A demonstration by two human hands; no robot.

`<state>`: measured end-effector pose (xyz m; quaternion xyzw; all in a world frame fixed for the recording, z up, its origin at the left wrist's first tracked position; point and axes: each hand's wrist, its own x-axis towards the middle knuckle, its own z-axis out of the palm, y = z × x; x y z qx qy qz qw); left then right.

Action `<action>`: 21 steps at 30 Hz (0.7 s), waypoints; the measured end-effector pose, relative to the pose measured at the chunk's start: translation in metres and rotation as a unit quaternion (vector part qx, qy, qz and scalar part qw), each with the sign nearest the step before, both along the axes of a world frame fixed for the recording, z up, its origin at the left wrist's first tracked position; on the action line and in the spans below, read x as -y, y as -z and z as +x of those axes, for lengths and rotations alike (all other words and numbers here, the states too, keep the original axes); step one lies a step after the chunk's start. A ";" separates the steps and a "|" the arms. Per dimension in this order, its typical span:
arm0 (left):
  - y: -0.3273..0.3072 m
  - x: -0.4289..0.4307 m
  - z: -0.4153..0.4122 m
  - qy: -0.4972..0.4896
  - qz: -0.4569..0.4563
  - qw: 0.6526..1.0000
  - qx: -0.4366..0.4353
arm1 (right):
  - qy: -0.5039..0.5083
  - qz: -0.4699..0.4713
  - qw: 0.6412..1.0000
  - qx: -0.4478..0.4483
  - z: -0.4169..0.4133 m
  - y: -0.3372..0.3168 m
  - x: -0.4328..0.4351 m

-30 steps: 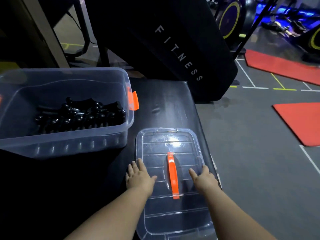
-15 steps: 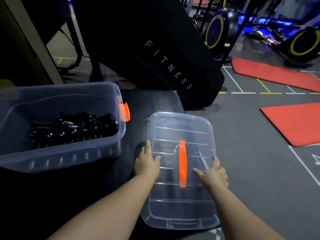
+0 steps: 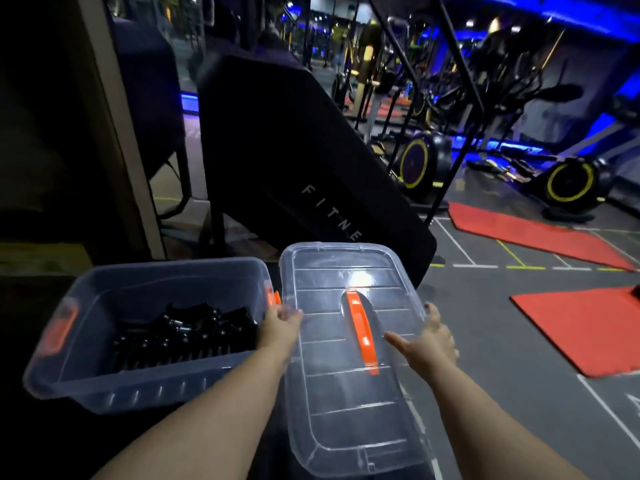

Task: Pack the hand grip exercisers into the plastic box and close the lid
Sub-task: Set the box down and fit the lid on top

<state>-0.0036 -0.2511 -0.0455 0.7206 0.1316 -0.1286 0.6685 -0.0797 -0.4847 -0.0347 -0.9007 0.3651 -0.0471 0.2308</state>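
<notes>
While I hold the lid [image 3: 346,410] squeezed between both hands, seemingly clear of the bench [image 3: 69,441], most of what can go wrong comes from my grip. My left hand [image 3: 278,325] pinches the lid's left long edge, thumb on top and fingers blurred under the clear plastic. My right hand [image 3: 431,342] clamps the opposite edge, thumb stretched toward the orange handle [image 3: 362,336] that runs between my two hands. Neither hand is on that handle, so I rely on a squeeze across slick, bendy plastic. If it bows or a thumb slides, I judge the lid would tip and drop, and past my right hand there is only gym floor [image 3: 519,393].

The plastic box [image 3: 138,393] stands open just left of my left hand, with the hand grip exercisers [image 3: 183,336] piled low inside, left of my wrist. Its near orange latch [image 3: 275,299] sits just beyond my left hand, almost at the lid's edge. A careless swing leftward could catch that latch or shove the rim and slide the box along the bench.

The lid's length points away from me while the box's runs across, so it likely needs a quarter turn. Set down askew, it would ride on the rim, and neither this latch nor the far latch [image 3: 59,329], well left of my left hand, would catch.
</notes>
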 end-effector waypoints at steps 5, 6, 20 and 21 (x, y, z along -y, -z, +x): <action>-0.022 -0.063 0.007 -0.072 -0.153 0.985 -0.014 | -0.065 0.019 0.997 0.041 0.032 -0.025 -0.054; -0.025 -0.077 0.007 -0.098 -0.174 0.980 -0.014 | -0.080 0.022 0.996 0.044 0.039 -0.028 -0.066; -0.019 -0.189 0.015 -0.369 -0.278 0.886 -0.023 | 0.070 0.197 0.978 -0.004 0.078 -0.007 -0.211; -0.018 -0.191 0.015 -0.379 -0.286 0.880 -0.024 | 0.073 0.231 0.970 -0.009 0.079 -0.003 -0.218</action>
